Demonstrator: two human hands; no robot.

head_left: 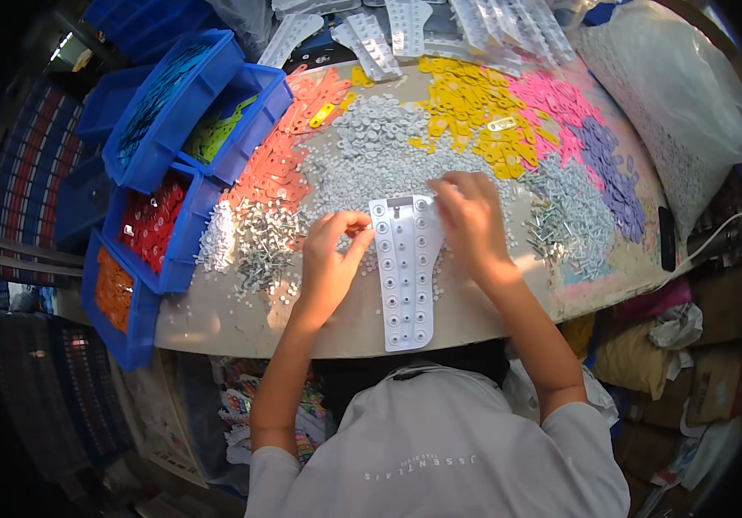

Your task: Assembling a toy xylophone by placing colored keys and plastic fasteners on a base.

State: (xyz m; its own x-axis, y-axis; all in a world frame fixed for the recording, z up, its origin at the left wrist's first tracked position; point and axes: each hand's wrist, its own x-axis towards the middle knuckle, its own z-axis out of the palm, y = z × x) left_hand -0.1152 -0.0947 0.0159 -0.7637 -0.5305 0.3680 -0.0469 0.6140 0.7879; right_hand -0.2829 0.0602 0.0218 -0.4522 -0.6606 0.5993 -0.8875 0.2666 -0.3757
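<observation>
A white plastic holder (401, 293), wider at its top and shaped like a long tapered plate, lies at the table's near edge in front of me. Rows of round sockets with small grey pieces run down it. At its upper left edge, my left hand (330, 263) is closed, thumb and forefinger tips nearly together. Over the upper right corner, my right hand (476, 226) has its fingers bent and drawn together. Anything between either hand's fingertips is too small to make out. Behind the holder spreads a pile of small grey round pieces (380, 129).
Heaps of orange-pink (280, 155), yellow (474, 95), pink (552, 104) and purple strips (614, 177) cover the table. Metal pins (574, 224) lie right, silvery rivets (263, 246) left. Blue bins (151, 259) stand left, a filled clear sack (673, 104) right, more white holders (367, 43) behind.
</observation>
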